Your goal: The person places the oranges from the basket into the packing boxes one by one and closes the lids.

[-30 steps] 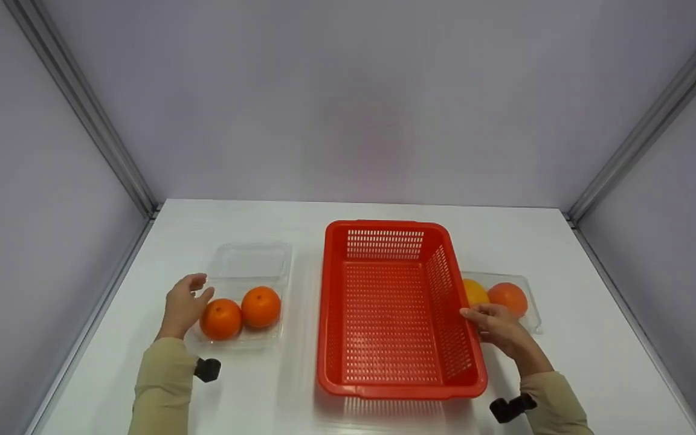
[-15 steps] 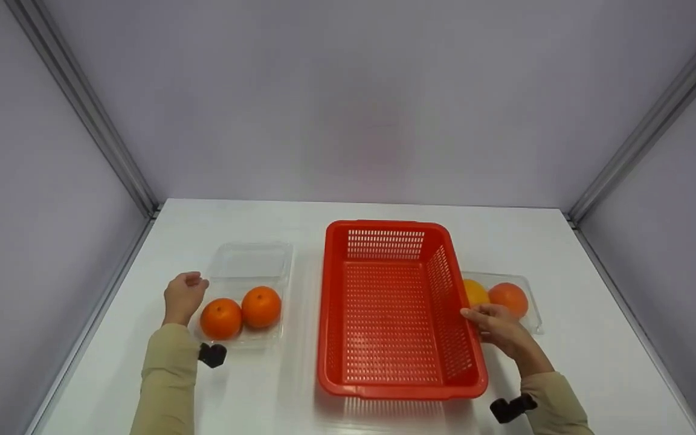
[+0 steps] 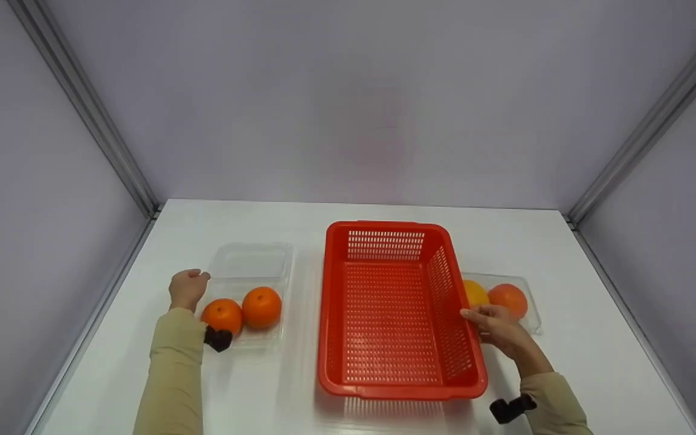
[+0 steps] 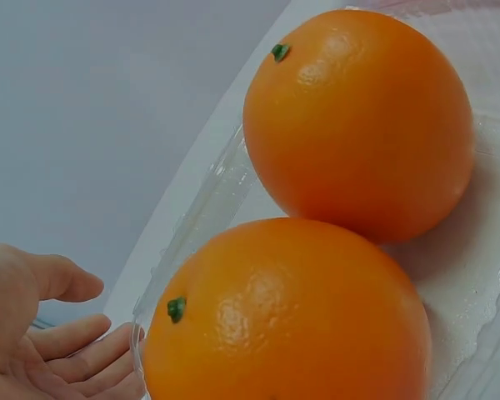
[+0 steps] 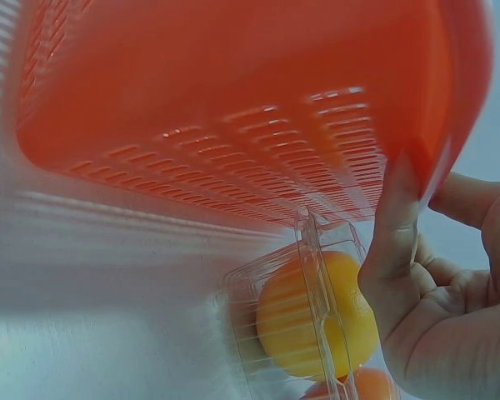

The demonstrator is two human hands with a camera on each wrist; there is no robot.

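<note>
An open clear plastic clamshell box (image 3: 251,261) on the left bears two oranges (image 3: 261,308) side by side. My left hand (image 3: 187,290) is at that box's left side, holding nothing. In the left wrist view its fingers (image 4: 79,358) are loosely extended, fingertips right at the box's edge. A red plastic basket (image 3: 387,320) with slotted walls and nothing inside stands in the middle. My right hand (image 3: 502,329) pinches its right rim between thumb and fingers. Right of the basket is another clear box (image 3: 529,323) with a yellow fruit (image 3: 475,292) and an orange-red fruit (image 3: 509,298), partly hidden.
All of this rests on a white table (image 3: 263,399). Grey-white panels (image 3: 354,109) enclose it at the back and sides, with metal frame posts in the corners. The basket's right wall overlaps the right box in the head view.
My left hand has moved slightly away from the body along the left box's side, its fingers turning out of view. My right hand, the basket and the fruit have stayed in place.
</note>
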